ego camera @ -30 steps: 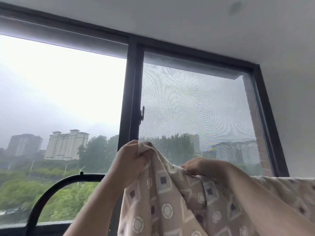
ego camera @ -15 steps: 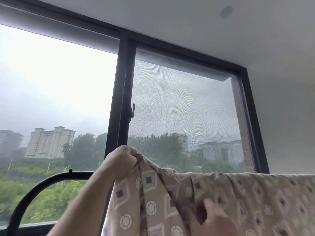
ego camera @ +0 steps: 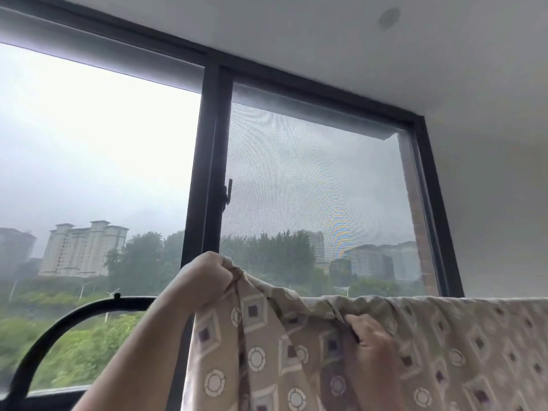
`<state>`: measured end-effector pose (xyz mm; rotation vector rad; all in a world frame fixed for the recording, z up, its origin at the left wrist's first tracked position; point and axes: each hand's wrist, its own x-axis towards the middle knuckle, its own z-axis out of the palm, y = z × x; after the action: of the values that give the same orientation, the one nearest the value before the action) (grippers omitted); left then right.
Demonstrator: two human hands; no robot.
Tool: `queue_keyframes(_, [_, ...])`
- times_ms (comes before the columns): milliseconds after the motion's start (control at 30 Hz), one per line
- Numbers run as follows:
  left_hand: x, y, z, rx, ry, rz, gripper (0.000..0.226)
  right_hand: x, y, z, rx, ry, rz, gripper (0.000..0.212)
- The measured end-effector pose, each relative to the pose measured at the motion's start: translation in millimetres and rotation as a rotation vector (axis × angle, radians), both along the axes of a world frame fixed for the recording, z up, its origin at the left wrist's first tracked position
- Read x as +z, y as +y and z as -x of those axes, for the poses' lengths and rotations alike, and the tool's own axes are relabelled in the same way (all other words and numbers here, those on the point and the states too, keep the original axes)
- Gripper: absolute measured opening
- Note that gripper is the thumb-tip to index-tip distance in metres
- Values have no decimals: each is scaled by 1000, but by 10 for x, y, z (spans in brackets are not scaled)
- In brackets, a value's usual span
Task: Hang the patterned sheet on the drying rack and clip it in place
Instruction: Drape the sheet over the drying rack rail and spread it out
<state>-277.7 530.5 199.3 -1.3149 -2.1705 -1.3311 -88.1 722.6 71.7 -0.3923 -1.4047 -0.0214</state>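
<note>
Beige cotton-looking cloth printed with squares and ringed circles fills the lower right of the frame: the patterned sheet (ego camera: 444, 351), whose right-hand stretch already lies folded over a level line, presumably a rail of the drying rack (ego camera: 130, 301), though the rail itself is hidden under the fabric there. Only the rack's black curved bar shows, bare, at lower left, with a small dark nub on top that is too small to identify.

The left hand (ego camera: 204, 280) is raised at centre, its grip clenched round a bunched edge of the sheet and lifted above the draped line. The right hand (ego camera: 370, 336) is lower, its grip pinching a fold just under the top edge, fingers dug into the cloth.

By my reading the hanging step is partly done: the right portion is over, while the left portion hangs gathered from the raised fist. The next move would call for carrying that bunch leftward along the bare bar and spreading it flat, then fetching clips. No clips are in view, so clipping has not begun.

Behind stands a black-framed window (ego camera: 207, 173), its right pane covered by an insect screen (ego camera: 311, 188), with a latch handle (ego camera: 228, 191) on the centre post. Outside are grey sky, trees and a pale apartment block (ego camera: 83, 247). A white ceiling (ego camera: 296, 31) carries a round fixture (ego camera: 389, 16) at upper right.
</note>
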Motion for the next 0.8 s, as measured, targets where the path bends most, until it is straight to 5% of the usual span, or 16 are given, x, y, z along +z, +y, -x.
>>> queue_keyframes(267, [102, -50, -137, -70, -164, -103, 26, 1007, -69, -87, -18, -131, -13, 11])
queue_keyframes(400, [250, -141, -248, 6, -196, 145, 32, 1563, 190, 153, 11, -261, 168, 20])
queue_keyframes(500, [249, -181, -163, 44, -227, 180, 18, 1691, 334, 313, -7, -582, 361, 26])
queue_keyframes(667, [184, -285, -235, 44, -290, 187, 15, 1485, 288, 499, -126, -1548, 522, 27])
queue_keyframes(733, [195, -266, -247, 114, -205, 248, 11, 1494, 228, 490, -89, -1619, 486, 19])
queue_keyframes(800, [182, -224, -260, 161, -134, 281, 18, 1508, 102, 375, -60, -1399, 347, 31])
